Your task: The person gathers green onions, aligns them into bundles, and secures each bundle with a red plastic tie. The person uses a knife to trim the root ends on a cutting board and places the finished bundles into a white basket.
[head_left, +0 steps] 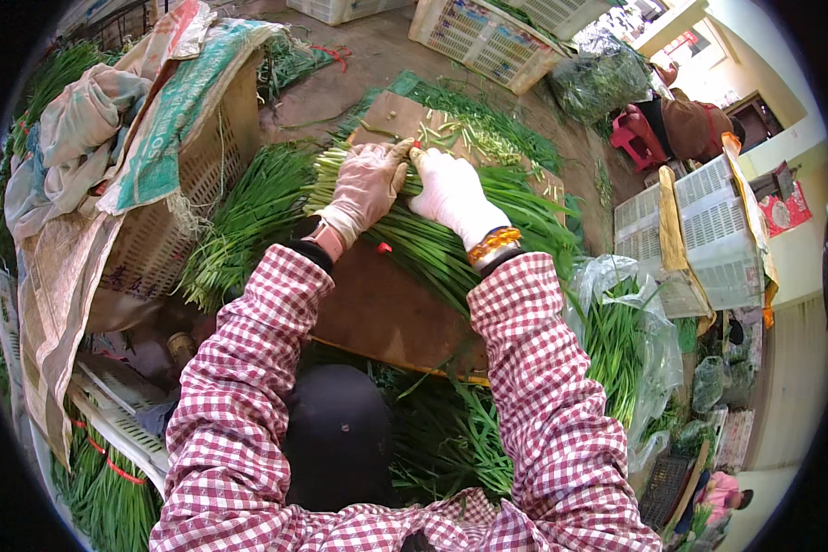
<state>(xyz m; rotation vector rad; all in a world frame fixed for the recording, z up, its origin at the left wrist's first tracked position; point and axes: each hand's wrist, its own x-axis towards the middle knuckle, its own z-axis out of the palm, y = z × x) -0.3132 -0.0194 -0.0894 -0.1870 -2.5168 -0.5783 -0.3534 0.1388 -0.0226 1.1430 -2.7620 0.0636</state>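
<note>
My left hand [369, 183], in a thin pale glove, presses on the cut pale ends of a bundle of long green chives or a similar leafy vegetable [428, 238]. Close beside it, my right hand [452, 186], in a white glove, lies over the same bundle, fingertips near a small red tie. The bundle lies across a brown board [400, 303]. A small red piece [384, 248] rests just below the stalks. Trimmed pale stem ends [490, 141] are scattered on the board's far part. The underside of both hands is hidden.
More green bunches [245, 221] lie at the left, by a crate draped with woven sacks [159, 131]. A clear plastic bag of greens [621, 338] is at the right, near a white crate [704, 234]. Another crate [486, 45] stands beyond. People are in the background.
</note>
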